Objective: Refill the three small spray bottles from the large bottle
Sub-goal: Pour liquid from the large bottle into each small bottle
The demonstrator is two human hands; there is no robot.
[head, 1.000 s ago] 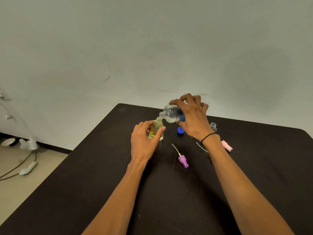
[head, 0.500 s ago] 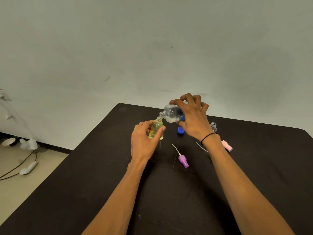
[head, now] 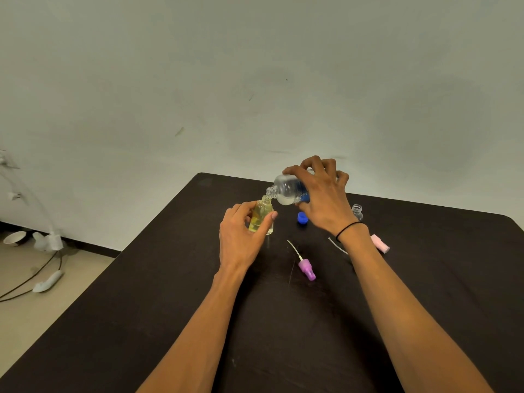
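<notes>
My right hand (head: pixel 321 199) grips the large clear bottle (head: pixel 285 190), which has a blue label and is tipped on its side, its open mouth right over the neck of a small yellowish bottle (head: pixel 262 214). My left hand (head: pixel 241 236) holds that small bottle upright on the black table (head: pixel 170 307), between thumb and fingers. A second small clear bottle (head: pixel 357 211) stands open behind my right wrist. A purple spray head (head: pixel 306 268) with its tube lies between my arms. A pink spray head (head: pixel 380 243) lies to the right, its tube partly hidden by my wrist.
A blue cap (head: pixel 302 217) lies on the table under the large bottle. The table's far edge meets a pale wall. Left of the table, on the floor, lie white devices with cables (head: pixel 45 282) and a small bowl (head: pixel 15 238).
</notes>
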